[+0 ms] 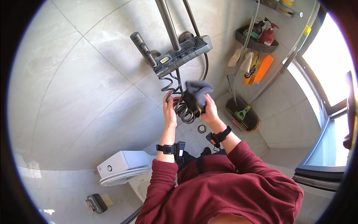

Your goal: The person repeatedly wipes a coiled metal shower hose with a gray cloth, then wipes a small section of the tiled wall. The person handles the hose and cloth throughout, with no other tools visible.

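Note:
A dark coiled hose (185, 113) hangs below the grey shower mixer (182, 55) on the tiled wall. My left hand (170, 112) is closed around the hose's left side, its fingers partly hidden behind the coils. My right hand (211, 111) grips a dark grey cloth (199, 91) just right of the coils. The cloth is bunched up and its upper part is slightly blurred. A small yellow patch shows at its lower edge. Whether the cloth touches the hose, I cannot tell.
A white toilet (128, 164) stands at lower left. On the right, a corner shelf (257, 44) carries pump bottles, with cloths hanging below. A mop bucket (244, 121) with long handles stands beneath. A round drain (201, 128) lies in the floor; a bright window (326, 59) is at far right.

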The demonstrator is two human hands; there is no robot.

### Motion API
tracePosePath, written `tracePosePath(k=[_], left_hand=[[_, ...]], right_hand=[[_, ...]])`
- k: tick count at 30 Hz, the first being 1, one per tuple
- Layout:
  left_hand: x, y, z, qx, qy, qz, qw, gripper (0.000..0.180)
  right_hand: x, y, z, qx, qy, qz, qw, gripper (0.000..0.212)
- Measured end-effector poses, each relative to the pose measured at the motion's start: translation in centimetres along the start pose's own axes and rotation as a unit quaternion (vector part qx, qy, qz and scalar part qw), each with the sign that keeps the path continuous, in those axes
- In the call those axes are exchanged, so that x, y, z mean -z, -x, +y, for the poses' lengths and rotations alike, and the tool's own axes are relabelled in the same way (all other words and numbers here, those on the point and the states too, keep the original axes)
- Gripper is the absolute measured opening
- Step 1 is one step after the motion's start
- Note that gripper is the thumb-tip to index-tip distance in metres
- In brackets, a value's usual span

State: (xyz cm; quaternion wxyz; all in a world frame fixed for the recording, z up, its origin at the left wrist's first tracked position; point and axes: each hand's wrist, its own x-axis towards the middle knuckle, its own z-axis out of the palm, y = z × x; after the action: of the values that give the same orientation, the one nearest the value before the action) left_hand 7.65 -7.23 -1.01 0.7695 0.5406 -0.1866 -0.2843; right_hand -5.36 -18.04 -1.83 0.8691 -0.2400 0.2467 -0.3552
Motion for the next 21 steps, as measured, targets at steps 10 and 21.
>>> tracePosePath(k=[10, 21], left_hand=[[-3.3, 0.6, 0.5, -0.278, -0.289, 0.013, 0.916, 0.031], [-0.8, 2.3, -0.8, -0.031, -0.089, 0.033, 0.995, 0.044]], right_hand=[[-7.7, -2.8, 1.9, 0.229, 0.593, -0.017, 0.771, 0.051], [-4.0, -9.1, 0.6, -0.193, 0.059, -0.036, 0.979, 0.048]])
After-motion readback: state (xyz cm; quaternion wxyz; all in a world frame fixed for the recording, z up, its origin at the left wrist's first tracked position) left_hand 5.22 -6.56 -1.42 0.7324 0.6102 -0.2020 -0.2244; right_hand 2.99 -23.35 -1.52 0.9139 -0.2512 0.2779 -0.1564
